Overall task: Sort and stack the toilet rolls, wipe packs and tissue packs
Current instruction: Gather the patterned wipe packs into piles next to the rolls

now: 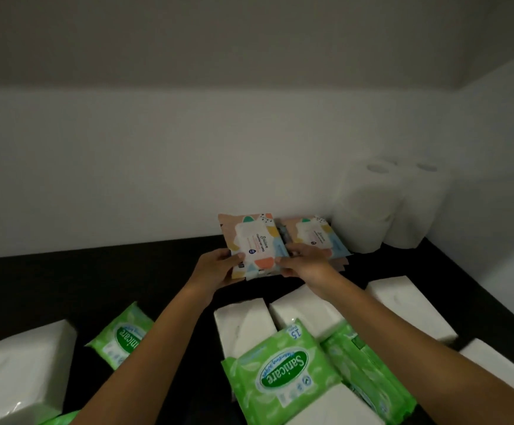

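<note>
both hands [215, 265] gripping pastel wipe pack [254, 243]

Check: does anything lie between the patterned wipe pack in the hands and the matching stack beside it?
Nothing visible does. The held pack is close beside the matching stack; only the right hand gripping it crosses the stack's front.

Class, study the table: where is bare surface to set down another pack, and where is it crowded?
Bare table: back left, between the wall, the left green wipe pack and the left hand gripping a pastel wipe pack. Front right is crowded: Sanicare packs overlap tissue packs.
</note>
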